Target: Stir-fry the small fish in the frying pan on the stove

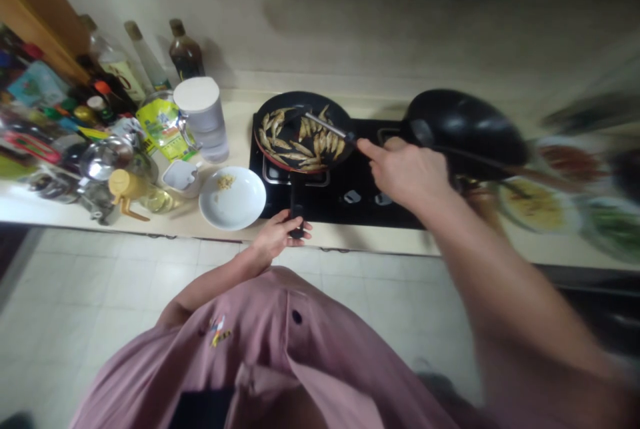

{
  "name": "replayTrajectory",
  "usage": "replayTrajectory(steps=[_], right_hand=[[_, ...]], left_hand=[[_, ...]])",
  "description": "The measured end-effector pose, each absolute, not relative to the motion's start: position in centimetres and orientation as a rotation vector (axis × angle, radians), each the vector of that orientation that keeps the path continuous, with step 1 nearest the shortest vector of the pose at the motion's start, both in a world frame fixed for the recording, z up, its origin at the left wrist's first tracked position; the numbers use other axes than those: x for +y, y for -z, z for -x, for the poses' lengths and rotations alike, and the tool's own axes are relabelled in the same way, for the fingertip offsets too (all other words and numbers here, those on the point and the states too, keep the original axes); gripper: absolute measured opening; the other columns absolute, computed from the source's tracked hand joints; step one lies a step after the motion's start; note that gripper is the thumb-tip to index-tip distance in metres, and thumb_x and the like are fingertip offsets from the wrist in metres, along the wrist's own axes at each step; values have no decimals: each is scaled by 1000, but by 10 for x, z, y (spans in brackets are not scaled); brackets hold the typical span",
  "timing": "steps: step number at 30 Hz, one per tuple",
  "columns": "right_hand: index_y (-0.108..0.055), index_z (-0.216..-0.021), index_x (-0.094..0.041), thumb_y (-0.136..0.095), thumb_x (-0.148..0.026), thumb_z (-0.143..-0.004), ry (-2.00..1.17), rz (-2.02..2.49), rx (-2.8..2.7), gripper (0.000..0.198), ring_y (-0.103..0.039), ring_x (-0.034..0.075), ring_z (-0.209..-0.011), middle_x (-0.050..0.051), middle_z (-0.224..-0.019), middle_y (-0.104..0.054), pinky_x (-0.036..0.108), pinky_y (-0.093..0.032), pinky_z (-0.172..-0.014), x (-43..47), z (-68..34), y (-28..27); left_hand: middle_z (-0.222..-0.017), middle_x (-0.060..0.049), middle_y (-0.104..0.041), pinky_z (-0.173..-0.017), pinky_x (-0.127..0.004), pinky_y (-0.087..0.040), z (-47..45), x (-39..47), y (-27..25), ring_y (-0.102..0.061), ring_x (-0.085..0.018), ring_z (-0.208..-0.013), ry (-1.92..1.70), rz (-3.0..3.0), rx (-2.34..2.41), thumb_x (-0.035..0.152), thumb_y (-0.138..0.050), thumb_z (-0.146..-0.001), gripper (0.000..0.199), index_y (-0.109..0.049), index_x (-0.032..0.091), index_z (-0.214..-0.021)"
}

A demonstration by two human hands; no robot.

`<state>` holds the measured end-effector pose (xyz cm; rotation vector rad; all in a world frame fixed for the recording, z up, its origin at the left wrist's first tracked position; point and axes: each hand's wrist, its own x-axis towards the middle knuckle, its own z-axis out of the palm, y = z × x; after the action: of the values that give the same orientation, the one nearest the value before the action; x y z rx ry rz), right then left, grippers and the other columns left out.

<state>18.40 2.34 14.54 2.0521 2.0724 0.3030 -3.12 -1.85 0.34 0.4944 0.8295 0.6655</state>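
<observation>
My left hand [281,234] is wrapped round the black handle [297,206] of a frying pan [280,101] on the stove. Several small browned fish [327,142] lie in the pan, spread along its sides and front. My right hand [407,169] grips the dark handle of a spatula [330,126] and reaches in over the pan from the right. The spatula's metal shaft slants down to the left, and its dark head blends with the pan's black surface. Just left of the pan handle, a white plate [235,209] holds a little chopped pale food, perhaps garlic.
A black wok [460,126] stands on the right of the black gas stove [360,179]. Bowls of yellow food [537,202], green pieces [617,222] and reddish food [570,162] are farther right. A lidded pitcher [200,116], bottles [185,52] and a yellow-topped oil jug [127,189] crowd the left.
</observation>
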Motion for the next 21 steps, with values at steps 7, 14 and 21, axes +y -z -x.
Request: replayTrajectory(steps=[7,14,21], right_hand=[[-53,-132,-33,-32,-33,-94,-437,-2050,1990,44,-56,18,-64,9,-101,-63,29,-17,-50,1,-190,-173],[-49,-136,-30,-31,-33,-94,-393,-2084,2021,46,-55,15,-65,10,-103,-61,29,-16,-52,13,-188,-155],[-48,-137,-31,-32,-32,-93,-326,-2115,2048,47,-55,17,-66,12,-109,-60,29,-24,-55,32,-189,-140]], left_hand=[[-85,-8,-65,-58,-26,-49,31,-18,-2,-65,-14,-66,-671,-483,820,27,-69,-78,25,-51,15,-89],[-85,-7,-65,-57,-25,-49,30,-18,1,-65,-15,-66,-665,-490,828,28,-69,-79,24,-51,15,-89],[-86,-8,-65,-56,-25,-50,31,-18,1,-65,-15,-66,-663,-492,826,27,-68,-79,23,-51,15,-88]])
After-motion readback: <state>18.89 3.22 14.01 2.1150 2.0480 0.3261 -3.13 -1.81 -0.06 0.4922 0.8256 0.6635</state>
